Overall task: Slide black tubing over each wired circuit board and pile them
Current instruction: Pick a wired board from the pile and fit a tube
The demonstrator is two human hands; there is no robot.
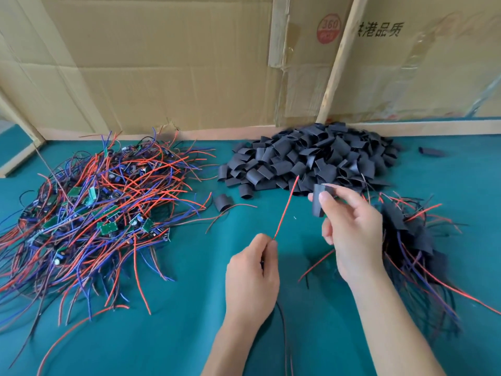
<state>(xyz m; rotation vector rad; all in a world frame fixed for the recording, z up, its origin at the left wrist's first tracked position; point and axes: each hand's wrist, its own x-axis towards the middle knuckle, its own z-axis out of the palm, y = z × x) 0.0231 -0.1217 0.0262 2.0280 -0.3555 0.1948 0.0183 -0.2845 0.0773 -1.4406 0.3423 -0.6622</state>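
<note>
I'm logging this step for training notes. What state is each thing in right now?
Left hand: pinches red wire, pointing it up.
Red wire: held, free tip not yet in tube.
Right hand: holds tube piece.
Tube piece: held, not yet on a board.
Bare board pile: tangled, unsleeved.
Tubing pile: loose.
Sleeved pile: boards covered.

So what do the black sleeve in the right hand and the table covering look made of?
Short black tubing piece: apparently thin matte plastic or rubber, flattened with a soft crease. Teal table covering: seemingly felt-like cloth, matte, no glare, though the weave is unclear.
</note>
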